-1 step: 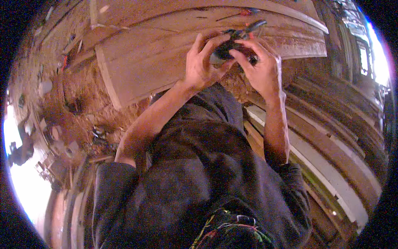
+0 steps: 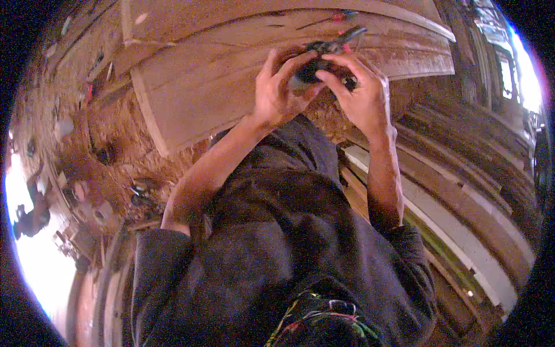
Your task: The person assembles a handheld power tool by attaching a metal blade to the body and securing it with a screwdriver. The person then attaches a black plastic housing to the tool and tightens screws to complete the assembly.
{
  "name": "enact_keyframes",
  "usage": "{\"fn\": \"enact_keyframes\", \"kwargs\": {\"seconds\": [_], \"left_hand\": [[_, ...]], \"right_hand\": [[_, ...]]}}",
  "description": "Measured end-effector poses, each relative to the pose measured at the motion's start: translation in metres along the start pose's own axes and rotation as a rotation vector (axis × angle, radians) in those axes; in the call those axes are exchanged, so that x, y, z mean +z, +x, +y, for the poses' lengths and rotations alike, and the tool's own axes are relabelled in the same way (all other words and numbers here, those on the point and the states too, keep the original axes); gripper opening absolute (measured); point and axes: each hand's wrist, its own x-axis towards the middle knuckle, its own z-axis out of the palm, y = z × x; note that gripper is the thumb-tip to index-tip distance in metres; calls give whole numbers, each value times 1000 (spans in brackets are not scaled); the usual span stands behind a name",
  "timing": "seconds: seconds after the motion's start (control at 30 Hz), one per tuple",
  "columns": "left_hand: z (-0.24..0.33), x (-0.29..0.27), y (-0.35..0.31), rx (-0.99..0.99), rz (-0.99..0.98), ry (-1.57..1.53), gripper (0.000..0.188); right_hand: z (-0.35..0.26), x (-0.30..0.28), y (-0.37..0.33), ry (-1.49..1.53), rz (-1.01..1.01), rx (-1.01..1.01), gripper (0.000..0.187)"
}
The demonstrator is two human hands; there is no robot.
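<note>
Between my two hands, above a wide wooden board (image 2: 191,110), is a dark handheld tool (image 2: 308,69) with a rounded body. A long dark part of it sticks out to the upper right, with a bit of red beside it. My left hand (image 2: 272,92) curls around the tool's left side, fingers over its top and thumb below. On the right side, my right hand (image 2: 364,95) grips it with the thumb and fingers bent in. My fingers cover much of the tool, and its exact kind cannot be made out.
A thin rod with a red and blue handle (image 2: 342,17), like a screwdriver, lies on the boards beyond my hands. Long planks (image 2: 451,231) are stacked at the right. Wood shavings (image 2: 124,130) and scraps cover the ground at the left. Another person (image 2: 36,214) is at the far left edge.
My hands and the tool sit very slightly further left in the picture. The grip looks the same.
</note>
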Motion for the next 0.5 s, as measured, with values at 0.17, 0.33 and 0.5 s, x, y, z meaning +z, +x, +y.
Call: {"fn": "enact_keyframes", "kwargs": {"seconds": [0.17,0.33,0.5], "left_hand": [[-6,7,9,45,-21,1,55],[2,6,20,109,-23,81,43],[26,2,24,-28,-51,185,34]], "right_hand": [[29,-5,-16,197,131,136,39],[60,46,-41,609,235,296,53],[57,50,-38,587,194,220,71]]}}
